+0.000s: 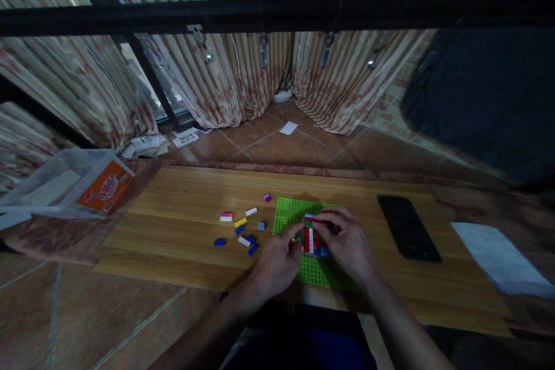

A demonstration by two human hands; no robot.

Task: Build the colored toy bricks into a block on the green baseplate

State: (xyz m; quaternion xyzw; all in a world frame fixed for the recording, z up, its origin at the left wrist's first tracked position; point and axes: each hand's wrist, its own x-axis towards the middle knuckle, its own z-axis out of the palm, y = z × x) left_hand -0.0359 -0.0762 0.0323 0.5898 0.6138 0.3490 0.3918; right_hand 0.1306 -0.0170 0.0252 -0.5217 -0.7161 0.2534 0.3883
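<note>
**Multicoloured plastic brick structure point(309, 238) seemingly part-built, with pieces lying loose**

Red, white, blue and green bricks are already joined into a compact block in the lower centre of the frame, over a square green studded baseplate point(284, 208). Left of centre, on the wood-grain counter point(173, 231), several pieces are not attached: a yellow oblong brick point(240, 222), a small light-blue brick point(261, 225), a white oblong brick point(251, 211) and a dark-blue brick point(219, 242) among them. The build therefore looks well begun but perhaps unfinished; how many loose pieces belong to it cannot be told.

The structure lies between both hands. The left hand point(277, 260) has bent fingers at its left edge, apparently touching. The right hand point(351, 245) curls over its upper right, thumb and forefinger near its top; whether either hand's fingers pinch a brick or merely press cannot be told.
</note>
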